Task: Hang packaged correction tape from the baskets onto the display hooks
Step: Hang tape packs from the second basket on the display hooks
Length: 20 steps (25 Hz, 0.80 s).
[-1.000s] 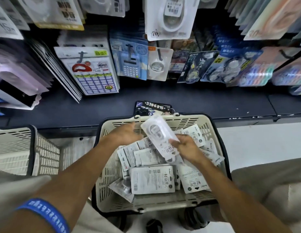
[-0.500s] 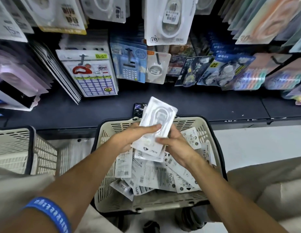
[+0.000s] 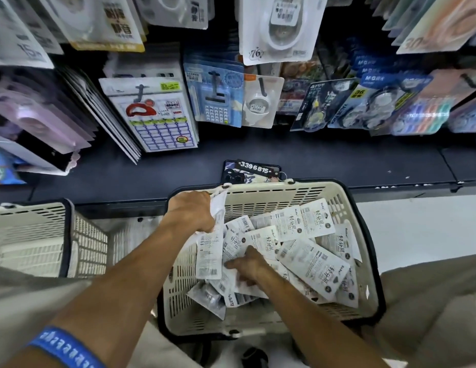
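Head view looks down on my two arms over a cream basket point(image 3: 364, 251) full of white correction-tape packs point(image 3: 312, 264), lying loose and overlapping; my left hand point(image 3: 191, 211) is up at the basket's far left rim, fingers curled round a small stack of packs point(image 3: 211, 243) that hangs down from it into the basket; my right hand point(image 3: 248, 266) is down among the heap, fingers bent onto a pack (whether it actually grips it I cannot tell); a blue wristband point(image 3: 64, 349) sits on my left wrist; a second cream basket point(image 3: 32, 235) stands just to the left; beyond the rim lies a phone point(image 3: 247, 175) on the dark shelf point(image 3: 337, 160), under rows of hanging stationery cards point(image 3: 157, 115)
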### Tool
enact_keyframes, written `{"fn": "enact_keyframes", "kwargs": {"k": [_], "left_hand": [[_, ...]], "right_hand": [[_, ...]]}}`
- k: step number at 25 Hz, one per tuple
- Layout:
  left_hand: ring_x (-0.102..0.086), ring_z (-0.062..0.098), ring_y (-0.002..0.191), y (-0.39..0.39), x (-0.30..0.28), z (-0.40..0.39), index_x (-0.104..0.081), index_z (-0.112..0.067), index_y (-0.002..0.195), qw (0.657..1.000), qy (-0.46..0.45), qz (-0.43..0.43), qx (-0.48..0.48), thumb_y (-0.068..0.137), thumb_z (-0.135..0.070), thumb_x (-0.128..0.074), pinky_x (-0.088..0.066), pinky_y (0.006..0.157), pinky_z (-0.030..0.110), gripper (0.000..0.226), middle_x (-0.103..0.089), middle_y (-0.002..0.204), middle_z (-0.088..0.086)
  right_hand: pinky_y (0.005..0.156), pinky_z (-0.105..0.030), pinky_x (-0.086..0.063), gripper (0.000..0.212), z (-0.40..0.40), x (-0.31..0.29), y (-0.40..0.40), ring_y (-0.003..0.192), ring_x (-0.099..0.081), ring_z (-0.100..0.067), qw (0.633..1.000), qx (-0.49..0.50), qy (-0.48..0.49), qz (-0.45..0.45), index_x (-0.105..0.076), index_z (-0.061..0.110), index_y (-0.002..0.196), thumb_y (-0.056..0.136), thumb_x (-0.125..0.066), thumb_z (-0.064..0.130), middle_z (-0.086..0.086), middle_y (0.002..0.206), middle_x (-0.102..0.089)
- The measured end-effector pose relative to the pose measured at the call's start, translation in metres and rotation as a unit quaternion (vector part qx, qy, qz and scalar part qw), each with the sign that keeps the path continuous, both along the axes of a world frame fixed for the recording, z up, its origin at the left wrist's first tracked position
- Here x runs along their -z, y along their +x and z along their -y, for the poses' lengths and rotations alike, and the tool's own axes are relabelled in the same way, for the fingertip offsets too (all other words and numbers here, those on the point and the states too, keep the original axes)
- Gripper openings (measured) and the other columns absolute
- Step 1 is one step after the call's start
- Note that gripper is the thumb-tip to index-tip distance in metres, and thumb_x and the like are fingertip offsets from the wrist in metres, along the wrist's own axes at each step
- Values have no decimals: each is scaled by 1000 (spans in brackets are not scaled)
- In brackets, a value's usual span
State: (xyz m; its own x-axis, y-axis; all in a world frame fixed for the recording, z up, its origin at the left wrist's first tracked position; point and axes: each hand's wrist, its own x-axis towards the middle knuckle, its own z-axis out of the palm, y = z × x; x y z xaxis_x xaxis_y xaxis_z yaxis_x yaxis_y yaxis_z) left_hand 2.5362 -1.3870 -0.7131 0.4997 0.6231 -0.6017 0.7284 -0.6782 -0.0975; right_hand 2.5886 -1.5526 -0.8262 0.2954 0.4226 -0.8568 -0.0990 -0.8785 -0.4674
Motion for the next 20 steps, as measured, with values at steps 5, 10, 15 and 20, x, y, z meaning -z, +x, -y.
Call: {"fn": "enact_keyframes", "kwargs": {"k": [5,10,15,20], "left_hand": [[-55,26,128,-7,7,-7,-47,-18,137,1000,-12,-7,-28,80,-43,-80,-49,96,38,70,-58,136,2],[-55,27,128,-7,10,-9,-46,-18,139,999,-23,-15,-38,79,-42,-80,-49,97,38,73,-58,136,3],[-56,27,127,-5,12,-7,-46,-17,139,999,-31,-23,-38,79,-39,-81,-50,96,38,72,-60,134,3],[-56,27,127,-8,8,-1,-45,-17,141,998,-32,-19,-44,80,-37,-80,-50,97,38,73,-59,137,3]], "right_hand": [[86,-31,-51,45,-27,36,-51,103,-68,-25,987,-73,-12,145,-65,15,117,85,-66,47,-4,115,-72],[81,-32,-56,39,-38,45,-57,100,-69,-26,975,-108,18,193,-66,8,109,88,-64,41,-7,109,-72],[75,-32,-58,25,-18,46,-24,92,-72,-26,977,-109,74,167,-74,2,105,91,-61,18,-13,106,-75],[69,-29,-51,27,-16,21,-39,85,-69,-23,964,-86,105,228,-60,13,112,93,-66,30,-5,100,-73]]}}
